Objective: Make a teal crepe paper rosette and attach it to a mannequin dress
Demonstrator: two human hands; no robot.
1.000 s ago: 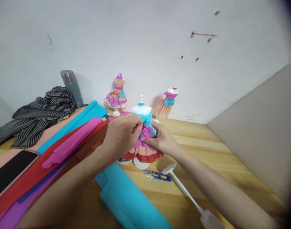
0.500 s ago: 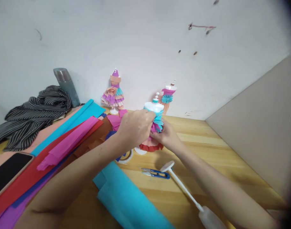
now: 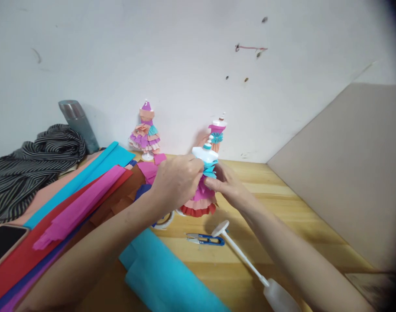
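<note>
A small white dress mannequin wears a crepe paper dress with turquoise pleats at the chest, then magenta, peach and red ruffles below. My right hand is closed around its waist from the right, thumb in front. From the left, my left hand presses curled fingers against the turquoise crepe paper at the bodice; its fingertips are partly hidden. On the table in front lie blue thread snips and a bare white mannequin on a stand, tipped over. A tape roll sits below my left hand.
Two more dressed mannequins, one multicoloured and one pink and turquoise, stand by the wall. Crepe paper sheets, a turquoise roll, a phone, a striped cloth and a flask occupy the left and front.
The view has shifted a little to the right. The held mannequin has turned slightly, so its pleats face more to the right and more of the magenta skirt shows. Both hands stay on it.
</note>
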